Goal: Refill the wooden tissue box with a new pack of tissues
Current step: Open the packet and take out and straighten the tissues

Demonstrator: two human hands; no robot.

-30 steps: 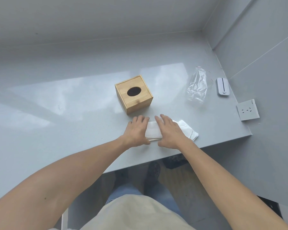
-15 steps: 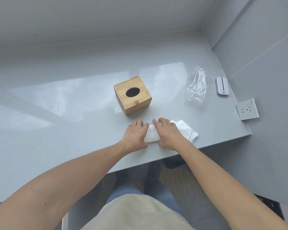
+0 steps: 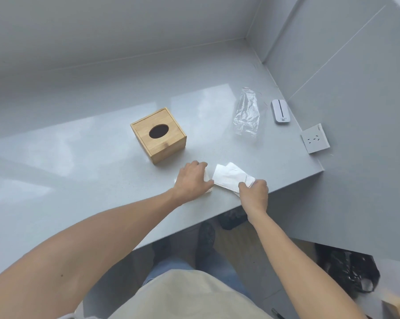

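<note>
Left hand (image 3: 192,179) flat on tissue stack (image 3: 208,180); right hand (image 3: 254,189) pinching loose tissues (image 3: 231,178), both near square wooden box (image 3: 158,137)

counter (image 3: 84,162) is showing as smooth grey solid surface, semi-gloss, throwing soft window reflections. tissue box (image 3: 158,135) is reading as light wood, visible grain, satin finish, dark oval cutout on top. tissues (image 3: 231,177) are looking like thin white paper, matt, slightly creased. wrapper (image 3: 247,112) is lying as clear crinkled plastic film, glossy highlights. small white device (image 3: 280,110) is looking like smooth glossy plastic. socket plate (image 3: 315,138) is showing matt white plastic. walls (image 3: 355,65) are looking like smooth matt grey panels
</note>
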